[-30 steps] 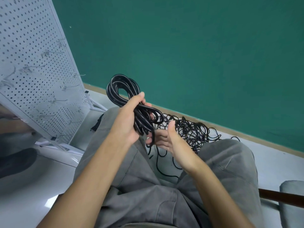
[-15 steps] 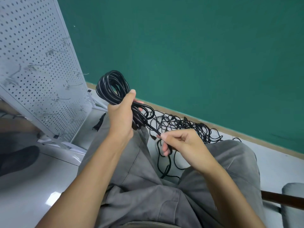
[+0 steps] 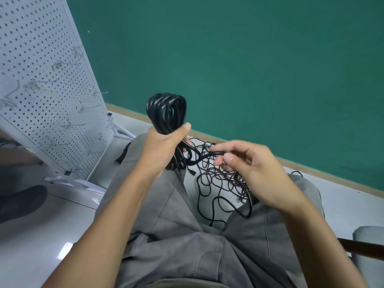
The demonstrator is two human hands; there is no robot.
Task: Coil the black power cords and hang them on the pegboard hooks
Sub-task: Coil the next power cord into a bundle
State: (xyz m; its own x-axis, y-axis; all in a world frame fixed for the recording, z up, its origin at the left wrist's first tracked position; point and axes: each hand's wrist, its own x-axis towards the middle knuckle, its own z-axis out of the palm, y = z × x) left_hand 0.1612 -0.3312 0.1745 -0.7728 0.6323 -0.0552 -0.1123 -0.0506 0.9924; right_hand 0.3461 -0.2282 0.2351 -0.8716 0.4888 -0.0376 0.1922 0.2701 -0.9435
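Note:
My left hand [image 3: 164, 146] grips a coiled black power cord [image 3: 166, 109] around its middle, with the loop standing up above the fist. The cord's loose tail [image 3: 204, 156] runs rightward from the fist, and my right hand [image 3: 253, 169] pinches that tail between thumb and fingertips. Below the hands, a tangle of thin black cords [image 3: 220, 183] lies on the floor between my knees. The white pegboard [image 3: 41, 84] leans at the left and carries several bare metal hooks [image 3: 62, 63].
I sit with grey-trousered legs [image 3: 166, 235] spread over a pale glossy floor [image 3: 52, 221]. A green wall [image 3: 249, 69] with a tan baseboard runs behind. A dark shoe [image 3: 18, 202] lies at far left. A chair armrest [image 3: 365, 248] shows at the right edge.
My left hand has turned the coil more upright and moved it rightward. My right hand, open under the coil at first, took the tail and has carried it up and to the right.

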